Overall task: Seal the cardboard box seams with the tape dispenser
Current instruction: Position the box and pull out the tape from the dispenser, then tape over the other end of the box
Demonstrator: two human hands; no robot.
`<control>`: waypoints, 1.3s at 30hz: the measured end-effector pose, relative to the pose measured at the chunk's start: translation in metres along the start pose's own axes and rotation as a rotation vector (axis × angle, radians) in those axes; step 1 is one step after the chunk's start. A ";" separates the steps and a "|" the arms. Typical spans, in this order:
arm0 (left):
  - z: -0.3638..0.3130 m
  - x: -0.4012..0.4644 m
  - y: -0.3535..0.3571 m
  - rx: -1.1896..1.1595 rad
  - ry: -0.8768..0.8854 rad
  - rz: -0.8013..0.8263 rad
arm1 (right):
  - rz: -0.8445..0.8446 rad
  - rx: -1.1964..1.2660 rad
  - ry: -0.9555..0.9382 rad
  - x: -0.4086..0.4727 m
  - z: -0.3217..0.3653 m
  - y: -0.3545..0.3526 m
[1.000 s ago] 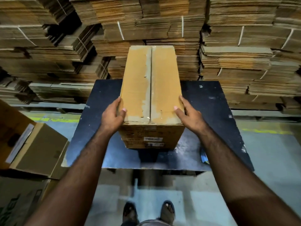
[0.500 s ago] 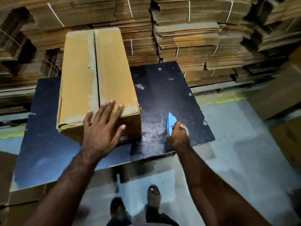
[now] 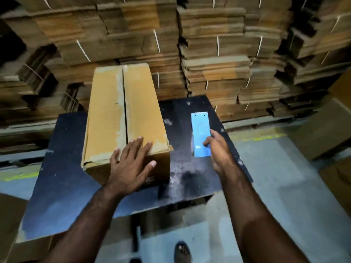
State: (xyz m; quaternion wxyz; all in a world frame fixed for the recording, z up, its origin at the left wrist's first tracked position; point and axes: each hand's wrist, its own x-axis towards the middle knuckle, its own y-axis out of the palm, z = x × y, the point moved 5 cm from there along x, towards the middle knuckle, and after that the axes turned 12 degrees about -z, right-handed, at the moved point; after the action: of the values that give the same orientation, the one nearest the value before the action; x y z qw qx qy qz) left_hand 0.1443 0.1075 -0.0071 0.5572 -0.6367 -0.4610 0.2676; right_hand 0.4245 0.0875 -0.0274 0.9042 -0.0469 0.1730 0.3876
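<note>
A long brown cardboard box [image 3: 125,111] stands on the black table [image 3: 62,177], its two top flaps meeting in a centre seam that runs away from me. My left hand [image 3: 131,164] lies flat with spread fingers on the box's near end, over the front edge. My right hand [image 3: 218,149] grips a light blue tape dispenser [image 3: 200,133], held above the table to the right of the box. Only the dispenser's flat blue top shows; its tape roll is hidden.
Tied bundles of flattened cardboard [image 3: 218,54] are stacked high behind the table. More boxes stand on the floor at the right [image 3: 322,133] and lower left [image 3: 9,224]. The grey floor carries a yellow line [image 3: 256,138]. My foot [image 3: 182,251] is below the table's near edge.
My right hand has lifted the blue dispenser off the table's right edge and carried it up toward the box. My left hand stays flat on the box's near end.
</note>
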 end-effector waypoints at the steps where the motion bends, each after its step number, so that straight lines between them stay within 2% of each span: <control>1: 0.001 0.002 -0.005 -0.096 -0.040 0.035 | 0.050 0.185 0.065 -0.012 0.018 0.005; 3: 0.004 0.008 -0.028 -0.310 -0.121 0.002 | 0.199 0.429 0.153 -0.041 0.049 0.017; 7: -0.001 0.015 -0.105 -0.466 -0.094 -0.413 | 0.326 0.471 0.195 -0.083 0.080 0.046; 10: -0.005 0.016 -0.147 -0.600 -0.147 -0.539 | 0.422 0.451 0.233 -0.107 0.079 0.072; 16: 0.000 0.003 -0.167 -1.059 -0.465 -0.342 | 0.491 0.302 0.302 -0.150 0.052 0.111; 21: 0.014 -0.011 -0.169 -1.120 -0.674 -0.081 | 0.463 0.053 0.165 -0.174 0.045 0.123; 23: 0.021 -0.013 -0.170 -1.123 -0.702 -0.043 | 0.437 -0.039 0.086 -0.178 0.046 0.126; 30: 0.039 -0.010 -0.165 -1.190 -0.724 0.019 | 0.556 -0.476 -0.362 -0.184 0.071 0.126; 34: 0.033 -0.003 -0.166 -1.200 -0.720 0.003 | 0.474 -0.732 -0.583 -0.180 0.089 0.117; 39: 0.017 0.010 -0.174 -1.250 -0.686 0.000 | 0.472 -0.663 -0.677 -0.168 0.104 0.103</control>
State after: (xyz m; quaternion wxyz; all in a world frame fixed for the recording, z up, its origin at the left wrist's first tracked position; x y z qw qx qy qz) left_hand 0.0839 0.1162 0.1566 -0.0886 -0.7170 -0.6774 0.1385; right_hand 0.2717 0.0671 0.1337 0.7342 -0.1623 -0.2546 0.6081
